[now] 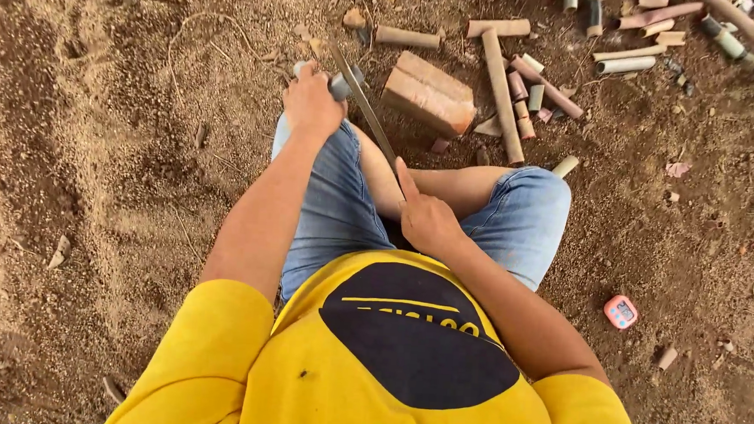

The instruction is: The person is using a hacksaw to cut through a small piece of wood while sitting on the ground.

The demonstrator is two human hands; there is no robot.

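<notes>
1. nearest the camera, i saw my right hand (428, 219) resting low between the knees, closed around the near end of a long thin blade (365, 104), the thumb lying up along its spine. the handle itself was hidden under the fingers, so i could not tell its shape.
2. the blade ran up and to the left from that hand, a narrow flat strip of grey metal. i judged it stiff along its length but able to flex sideways, light, and sharp or toothed on one edge, so best held only at the handle end.
3. farther out, my left hand (312, 104) was clenched over a short grey pipe piece (341, 85), held on the ground just past the left knee, with the blade crossing right beside it. one end of the piece showed beyond the knuckles.
4. i judged the piece light, rigid and smooth, prone to roll or twist under the blade, so a full wrap close to the blade suited it.
5. just beyond lay a brick (429, 92) on the dirt ground (95, 180), near but apart from the left hand.
6. farthest off, toward the top right corner of the ground, cut pipe lengths (503, 98) lay scattered; a small pink timer (620, 312) sat well apart at the right.
</notes>
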